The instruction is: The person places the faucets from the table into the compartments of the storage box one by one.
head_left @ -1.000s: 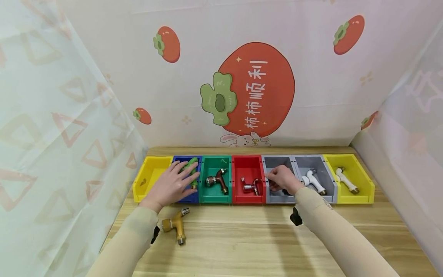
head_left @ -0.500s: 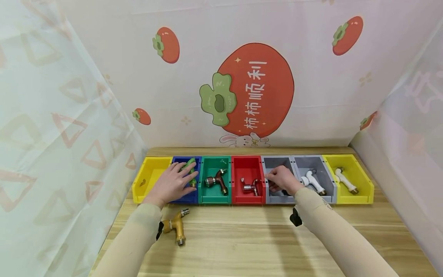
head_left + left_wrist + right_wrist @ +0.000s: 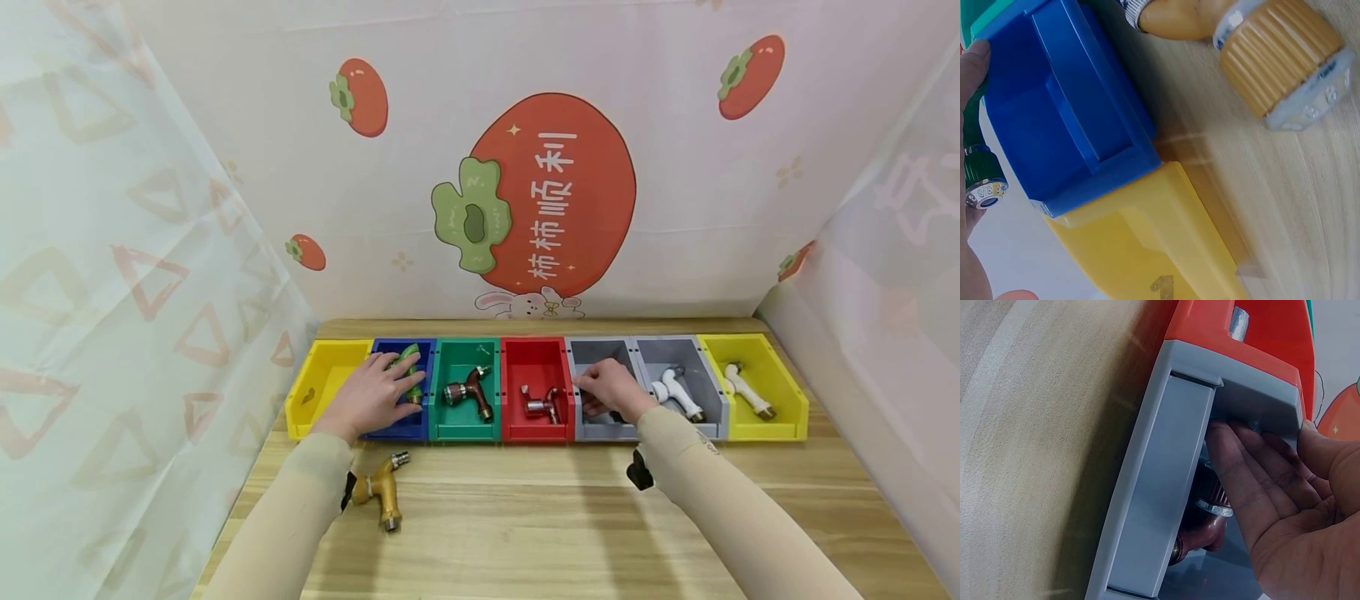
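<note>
In the head view my left hand (image 3: 367, 396) holds a green faucet (image 3: 412, 375) over the blue bin (image 3: 401, 430). The left wrist view shows the faucet's ribbed green knob (image 3: 982, 167) beside the palm, with the thumb at the blue bin's rim. My right hand (image 3: 613, 387) pinches the wall of the left grey bin (image 3: 606, 432), thumb at the edge shared with the red bin (image 3: 536, 432), fingers inside. Below those fingers lies a dark red faucet (image 3: 1207, 532), partly hidden. A mustard-yellow faucet (image 3: 386, 492) lies on the table in front of the bins.
The bins form one row along the back of the table (image 3: 517, 525). A brown faucet (image 3: 468, 392) is in the green bin (image 3: 465, 432). White faucets lie in the second grey bin (image 3: 693, 427) and the right yellow bin (image 3: 768, 430). Another yellow bin (image 3: 322, 375) ends the row at left.
My left hand and the green faucet have shifted slightly left, with the fingers drawn in a little more. The right hand has stayed in place at the grey bin.
</note>
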